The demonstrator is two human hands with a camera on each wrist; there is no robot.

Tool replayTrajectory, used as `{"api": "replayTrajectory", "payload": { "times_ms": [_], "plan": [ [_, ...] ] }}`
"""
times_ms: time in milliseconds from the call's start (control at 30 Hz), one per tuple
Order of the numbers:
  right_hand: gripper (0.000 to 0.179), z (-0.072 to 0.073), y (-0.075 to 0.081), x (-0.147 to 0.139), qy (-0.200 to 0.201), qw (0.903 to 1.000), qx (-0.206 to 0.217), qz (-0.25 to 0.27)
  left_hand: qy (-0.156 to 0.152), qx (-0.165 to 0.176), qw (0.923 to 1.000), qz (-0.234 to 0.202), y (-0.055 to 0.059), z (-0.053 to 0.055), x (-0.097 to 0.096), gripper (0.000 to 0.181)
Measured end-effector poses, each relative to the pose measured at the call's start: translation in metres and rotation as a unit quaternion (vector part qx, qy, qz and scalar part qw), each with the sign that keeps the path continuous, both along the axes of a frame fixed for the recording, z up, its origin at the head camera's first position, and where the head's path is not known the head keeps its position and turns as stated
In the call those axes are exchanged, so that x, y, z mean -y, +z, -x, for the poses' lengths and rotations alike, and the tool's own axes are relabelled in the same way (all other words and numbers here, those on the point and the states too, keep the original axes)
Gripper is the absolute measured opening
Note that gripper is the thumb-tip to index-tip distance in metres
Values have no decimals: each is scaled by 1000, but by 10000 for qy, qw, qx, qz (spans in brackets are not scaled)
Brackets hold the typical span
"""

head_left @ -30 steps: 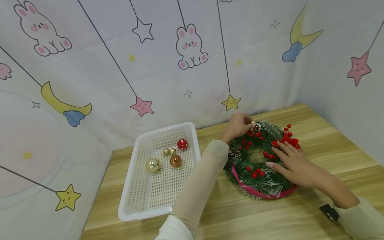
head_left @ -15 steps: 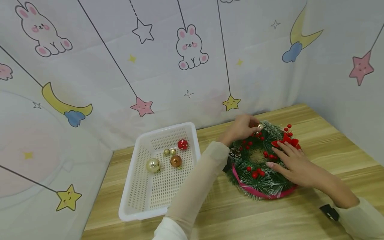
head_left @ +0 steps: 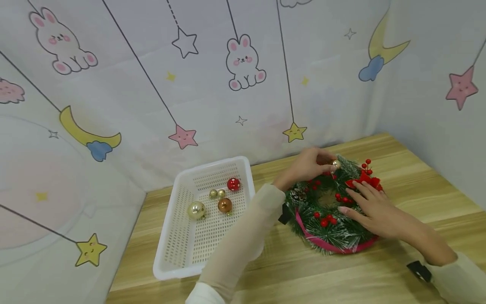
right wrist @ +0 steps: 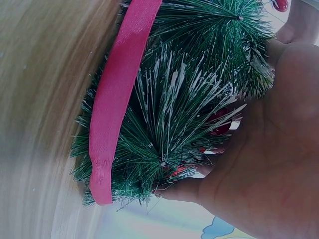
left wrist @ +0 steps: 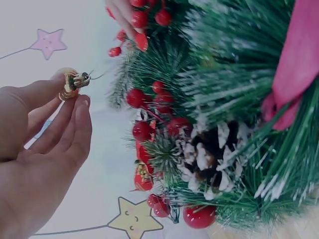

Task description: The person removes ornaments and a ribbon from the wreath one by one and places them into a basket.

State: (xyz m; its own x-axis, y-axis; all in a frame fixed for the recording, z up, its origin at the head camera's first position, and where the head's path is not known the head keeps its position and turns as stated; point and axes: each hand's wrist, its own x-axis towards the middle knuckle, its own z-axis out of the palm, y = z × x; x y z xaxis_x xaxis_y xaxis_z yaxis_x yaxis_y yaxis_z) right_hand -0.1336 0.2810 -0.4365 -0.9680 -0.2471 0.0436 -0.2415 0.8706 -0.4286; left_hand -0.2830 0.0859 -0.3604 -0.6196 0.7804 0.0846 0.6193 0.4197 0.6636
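My left hand [head_left: 306, 165] pinches a small gold bauble [left wrist: 69, 85] between thumb and fingers, with its cap and thin wire loop facing the greenery. It is held at the far side of a green Christmas wreath [head_left: 338, 236] lying on the table. My right hand [head_left: 379, 216] rests on the wreath's right side with its fingers spread, beside a red fabric flower [head_left: 373, 182]. Red berries [head_left: 326, 220], a snow-tipped pine cone [left wrist: 207, 157] and a magenta ribbon [right wrist: 117, 89] dress the wreath. The left hand hides part of the wreath's far left.
Left of the wreath stands a white plastic basket [head_left: 163, 249]. It holds a large pale gold bauble [head_left: 195, 210], a copper bauble [head_left: 225, 205], a red spotted bauble [head_left: 233, 184] and two small gold balls [head_left: 217, 193]. A printed curtain [head_left: 205, 97] hangs behind the table.
My left hand has moved right along the wreath's far side, carrying the small gold bauble. The right hand keeps its place on the wreath. The head view has shifted slightly.
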Motion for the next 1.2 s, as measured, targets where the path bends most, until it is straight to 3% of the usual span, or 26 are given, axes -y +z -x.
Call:
{"api": "replayTrajectory", "payload": {
  "times_ms": [367,667,867,1200],
  "plan": [
    [81,1,-3,-2,-8,10000,-17,-40,26,1120,9888,-989,12,-11,25,37],
    [81,3,-3,-1,14,10000,10,-24,26,1406,9829,-1191,24,-27,55,34],
    [81,4,-3,1,26,10000,-5,-65,298,1491,9832,-1012,32,-34,83,34],
    [81,5,-6,-1,29,10000,67,-1,757,1299,9863,-675,37,-35,126,38]
  ]
}}
